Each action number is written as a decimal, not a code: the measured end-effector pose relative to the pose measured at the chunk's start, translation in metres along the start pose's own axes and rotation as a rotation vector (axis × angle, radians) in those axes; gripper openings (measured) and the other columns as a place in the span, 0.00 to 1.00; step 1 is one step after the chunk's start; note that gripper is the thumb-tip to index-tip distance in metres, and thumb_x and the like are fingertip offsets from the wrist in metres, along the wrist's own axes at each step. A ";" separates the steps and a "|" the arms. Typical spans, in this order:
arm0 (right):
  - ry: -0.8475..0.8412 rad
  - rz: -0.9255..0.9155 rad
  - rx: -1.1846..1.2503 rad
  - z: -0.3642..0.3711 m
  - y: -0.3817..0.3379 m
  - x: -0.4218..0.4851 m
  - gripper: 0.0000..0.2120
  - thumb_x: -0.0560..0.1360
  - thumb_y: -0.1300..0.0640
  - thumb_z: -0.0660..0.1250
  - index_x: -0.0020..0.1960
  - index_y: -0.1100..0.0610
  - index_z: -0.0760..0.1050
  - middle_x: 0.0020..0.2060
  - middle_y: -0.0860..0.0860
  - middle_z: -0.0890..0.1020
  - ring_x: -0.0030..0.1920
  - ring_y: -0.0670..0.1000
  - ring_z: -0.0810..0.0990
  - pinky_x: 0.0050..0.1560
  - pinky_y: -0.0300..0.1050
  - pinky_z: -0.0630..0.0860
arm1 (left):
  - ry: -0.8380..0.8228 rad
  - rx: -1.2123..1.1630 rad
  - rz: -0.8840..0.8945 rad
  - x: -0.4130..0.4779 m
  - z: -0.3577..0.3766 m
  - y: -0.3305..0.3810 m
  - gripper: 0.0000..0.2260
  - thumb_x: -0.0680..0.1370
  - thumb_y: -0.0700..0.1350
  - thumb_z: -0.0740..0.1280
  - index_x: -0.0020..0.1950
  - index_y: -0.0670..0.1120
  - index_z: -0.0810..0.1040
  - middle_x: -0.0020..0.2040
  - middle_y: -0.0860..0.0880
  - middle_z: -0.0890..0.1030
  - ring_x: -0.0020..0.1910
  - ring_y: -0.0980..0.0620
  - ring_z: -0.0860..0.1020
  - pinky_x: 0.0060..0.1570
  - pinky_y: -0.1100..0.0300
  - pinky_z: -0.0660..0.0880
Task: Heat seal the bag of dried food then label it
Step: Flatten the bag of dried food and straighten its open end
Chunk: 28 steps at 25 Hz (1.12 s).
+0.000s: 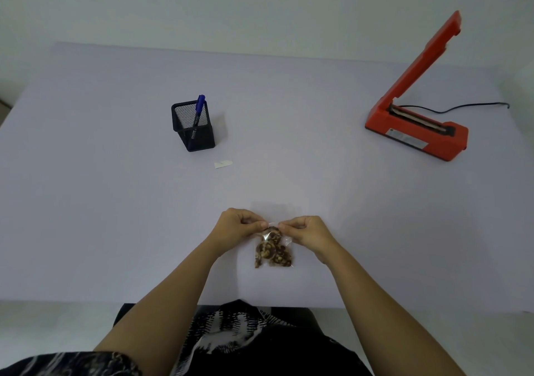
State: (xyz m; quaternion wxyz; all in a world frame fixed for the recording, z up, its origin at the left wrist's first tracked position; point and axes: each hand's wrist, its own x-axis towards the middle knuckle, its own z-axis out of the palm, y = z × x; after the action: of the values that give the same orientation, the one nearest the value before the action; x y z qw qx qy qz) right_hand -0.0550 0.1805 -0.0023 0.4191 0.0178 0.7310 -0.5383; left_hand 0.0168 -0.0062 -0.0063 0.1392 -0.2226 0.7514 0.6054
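Observation:
A small clear bag of brown dried food (273, 250) lies near the table's front edge, in the middle. My left hand (235, 224) pinches the bag's top at its left side and my right hand (307, 229) pinches it at the right, fingers curled. The red heat sealer (416, 133) stands at the far right with its arm raised open. A small white label (223, 164) lies flat left of centre. Behind it, a blue marker (198, 109) stands in a black mesh pen holder (193, 127).
The sealer's black cord (462, 107) runs off toward the right edge of the table (115, 202). A pale wall rises behind the table's far edge. My patterned clothing shows below the table's front edge.

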 end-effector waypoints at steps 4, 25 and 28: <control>0.055 -0.024 -0.089 -0.001 0.002 0.004 0.03 0.67 0.54 0.75 0.41 0.51 0.83 0.39 0.47 0.84 0.43 0.42 0.81 0.46 0.37 0.76 | 0.042 0.191 0.043 0.004 0.002 -0.002 0.05 0.72 0.48 0.72 0.42 0.48 0.84 0.32 0.50 0.79 0.30 0.59 0.72 0.32 0.73 0.68; 0.314 -0.101 -0.212 -0.004 0.009 0.018 0.05 0.68 0.59 0.74 0.43 0.57 0.81 0.35 0.49 0.82 0.38 0.45 0.80 0.43 0.34 0.75 | 0.246 0.362 -0.149 0.026 0.022 0.011 0.10 0.71 0.48 0.73 0.38 0.41 0.81 0.35 0.49 0.80 0.37 0.52 0.76 0.34 0.65 0.70; 0.371 -0.120 -0.274 0.000 0.006 0.018 0.10 0.67 0.60 0.74 0.46 0.57 0.77 0.35 0.48 0.78 0.36 0.46 0.76 0.40 0.36 0.73 | 0.268 0.398 -0.169 0.026 0.029 0.015 0.08 0.71 0.46 0.72 0.38 0.43 0.79 0.36 0.49 0.79 0.39 0.50 0.77 0.39 0.60 0.72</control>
State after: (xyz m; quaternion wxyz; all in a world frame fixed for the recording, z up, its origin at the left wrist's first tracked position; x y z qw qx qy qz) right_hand -0.0639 0.1748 -0.0183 0.2433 0.0157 0.8614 -0.4455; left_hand -0.0152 0.0199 -0.0123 0.1297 -0.3308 0.8464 0.3967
